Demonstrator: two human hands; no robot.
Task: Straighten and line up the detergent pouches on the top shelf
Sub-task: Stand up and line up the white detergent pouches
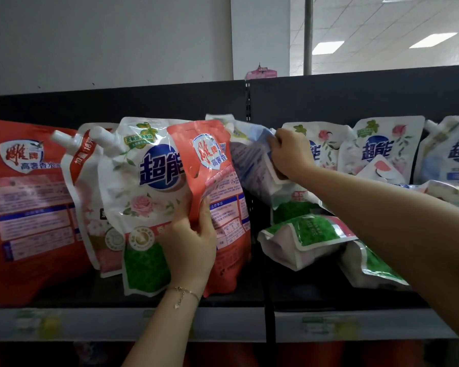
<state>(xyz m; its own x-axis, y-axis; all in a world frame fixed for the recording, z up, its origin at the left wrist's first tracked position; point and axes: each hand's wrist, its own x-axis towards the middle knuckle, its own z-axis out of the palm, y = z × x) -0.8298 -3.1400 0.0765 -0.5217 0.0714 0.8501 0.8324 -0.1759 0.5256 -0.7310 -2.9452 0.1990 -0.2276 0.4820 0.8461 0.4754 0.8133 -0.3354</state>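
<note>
Detergent pouches crowd the top shelf. My left hand grips the lower edge of a salmon-red pouch that stands upright but tilted, overlapping a white rose-print pouch with a green base. My right hand reaches further back and grips a bluish-white pouch leaning to the right behind the red one. Under my right forearm, two green-and-white pouches lie toppled on the shelf.
A big red pouch and a spouted pink-white pouch stand at the left. More white pouches stand along the back at the right. A black back panel and a vertical divider bound the shelf bays.
</note>
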